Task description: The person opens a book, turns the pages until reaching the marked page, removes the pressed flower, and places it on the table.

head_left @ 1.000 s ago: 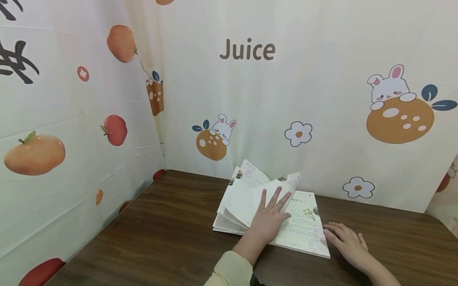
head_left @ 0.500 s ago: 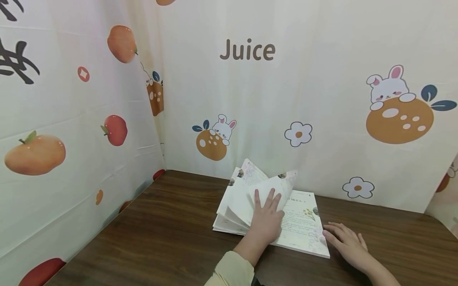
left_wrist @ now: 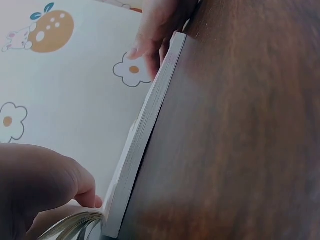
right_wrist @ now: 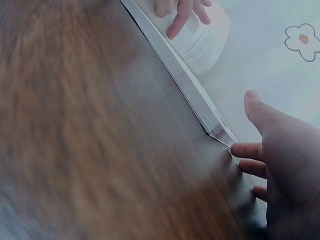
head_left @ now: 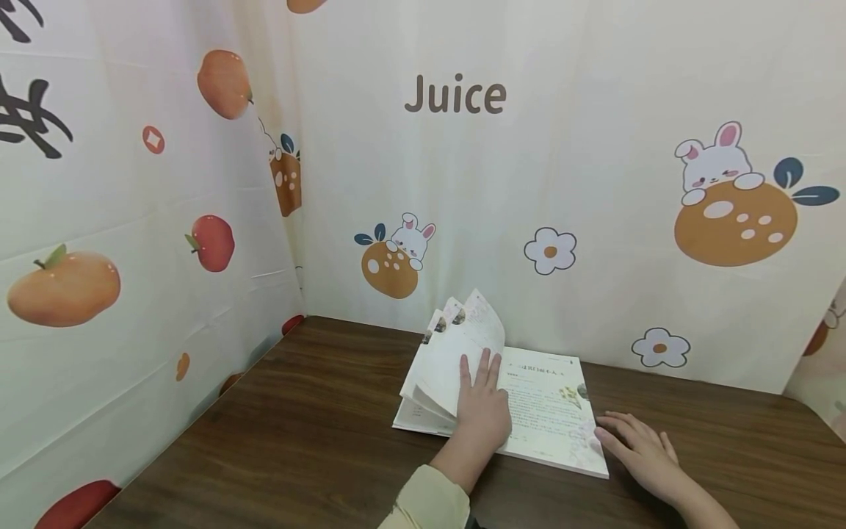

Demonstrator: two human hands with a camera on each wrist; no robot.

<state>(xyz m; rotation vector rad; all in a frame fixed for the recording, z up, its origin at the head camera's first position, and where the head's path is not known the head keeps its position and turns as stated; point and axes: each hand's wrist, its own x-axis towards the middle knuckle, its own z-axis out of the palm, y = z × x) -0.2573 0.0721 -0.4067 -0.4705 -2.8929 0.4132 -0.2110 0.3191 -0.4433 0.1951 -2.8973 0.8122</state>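
An open book (head_left: 538,411) lies on the brown wooden table, its right-hand page flat with print and a small yellow flower picture. Several loose pages (head_left: 456,345) on its left side stand partly raised and fan out. My left hand (head_left: 482,408) rests near the spine with its fingers spread straight against those raised pages. Beside the book's right edge is my right hand (head_left: 637,448), fingers loosely bent, fingertips right at the page edge. In the right wrist view the right hand (right_wrist: 290,155) has its fingertips at the book's corner (right_wrist: 220,131), thumb apart and up.
The brown wooden table (head_left: 297,441) reaches back to a white curtain (head_left: 595,147) printed with rabbits, oranges, flowers and the word Juice. A second curtain side (head_left: 145,184) with printed fruit stands along the table's left edge.
My left hand has moved left toward the spine. The page it touches has swung over from the right to the left side, baring more of the right-hand page. My right hand stays put.
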